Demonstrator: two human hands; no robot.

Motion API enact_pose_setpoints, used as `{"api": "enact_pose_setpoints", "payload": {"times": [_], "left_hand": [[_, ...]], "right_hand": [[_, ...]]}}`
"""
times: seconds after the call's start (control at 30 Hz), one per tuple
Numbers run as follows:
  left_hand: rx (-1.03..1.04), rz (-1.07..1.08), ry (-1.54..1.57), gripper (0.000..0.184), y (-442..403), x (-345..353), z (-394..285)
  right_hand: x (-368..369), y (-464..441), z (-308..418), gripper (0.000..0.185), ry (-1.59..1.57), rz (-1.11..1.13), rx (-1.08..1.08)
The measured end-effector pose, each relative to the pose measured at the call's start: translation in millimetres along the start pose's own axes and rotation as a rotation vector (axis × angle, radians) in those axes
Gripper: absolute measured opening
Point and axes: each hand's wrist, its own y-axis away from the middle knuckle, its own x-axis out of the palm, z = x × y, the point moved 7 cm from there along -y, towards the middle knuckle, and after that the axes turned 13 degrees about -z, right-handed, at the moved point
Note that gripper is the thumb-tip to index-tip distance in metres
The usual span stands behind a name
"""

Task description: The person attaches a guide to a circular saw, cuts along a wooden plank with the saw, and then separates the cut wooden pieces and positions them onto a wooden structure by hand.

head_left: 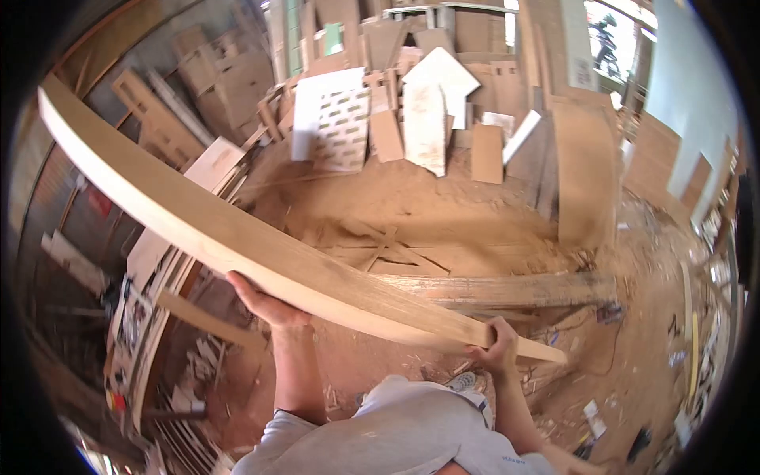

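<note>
A long, pale wooden plank [237,237] is held up in front of me, slanting from the upper left down to the lower right. My left hand [273,305] supports it from below near the middle, thumb along the near edge; its other fingers are hidden by the wood. Closer to the right end, my right hand [497,348] is wrapped round the plank, fingers over its top edge. The plank hangs above the floor and partly covers a workbench [507,290] behind it.
Sheets and boards, among them a white panel [423,119] and a brown curved panel [586,174], lean along the back. A cluttered bench [150,324] with stacked wood stands at the left. Crossed wooden strips [388,249] lie on sawdust. Offcuts litter the floor at right.
</note>
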Motion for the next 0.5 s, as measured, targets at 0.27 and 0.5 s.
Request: {"api": "enact_pose_setpoints", "payload": {"times": [0.27, 0.5], "left_hand": [[-0.305, -0.382, -0.037, 0.097, 65, -88, 150], [-0.723, -0.663, 0.0, 0.097, 96, -168, 296]], "right_hand": [[-51, -92, -65, 0.087, 0.525, 0.489, 0.0], [-40, -131, -170, 0.085, 0.774, 0.87, 0.085]]}}
